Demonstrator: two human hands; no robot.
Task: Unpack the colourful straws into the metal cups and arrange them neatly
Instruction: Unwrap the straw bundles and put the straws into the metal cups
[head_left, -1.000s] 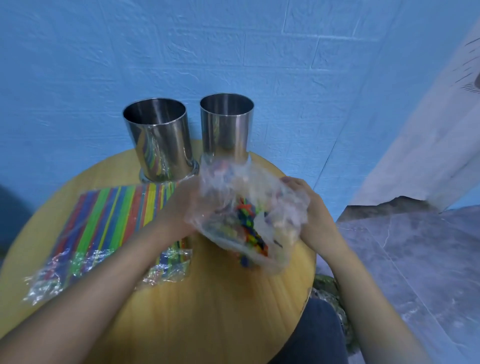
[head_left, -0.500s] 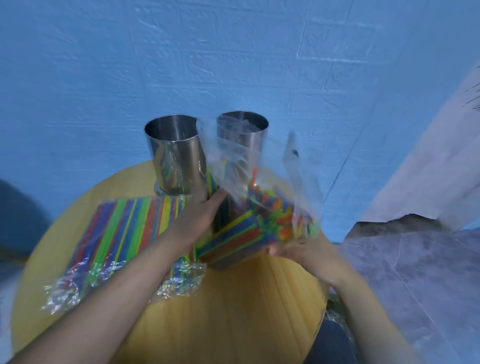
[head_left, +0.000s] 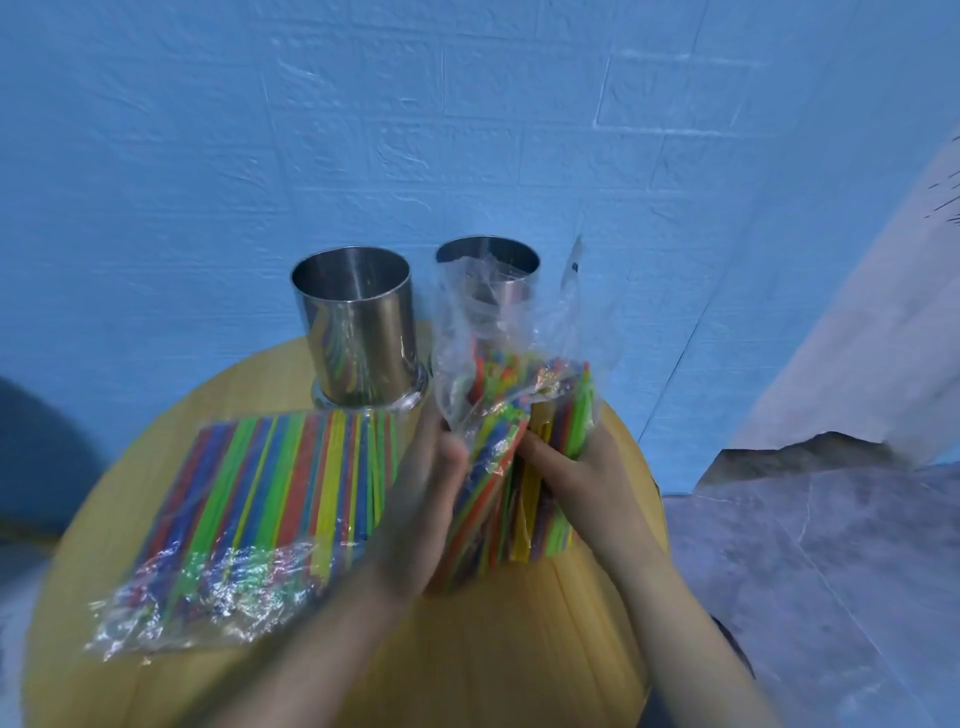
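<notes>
Bundle of straws (head_left: 498, 467) held upright in its clear bag (head_left: 478, 312) over a round table (head_left: 519, 649).
A sealed flat pack (head_left: 280, 493) lies just left of the hands, and the loose bag top hides much of the right cup (head_left: 488, 260). The right hand (head_left: 587, 478) curls its fingers round the bundle. The left hand (head_left: 415, 504), blurred, lies against the other side, its grip unclear. The left cup (head_left: 353, 322) shows bare metal inside.
</notes>
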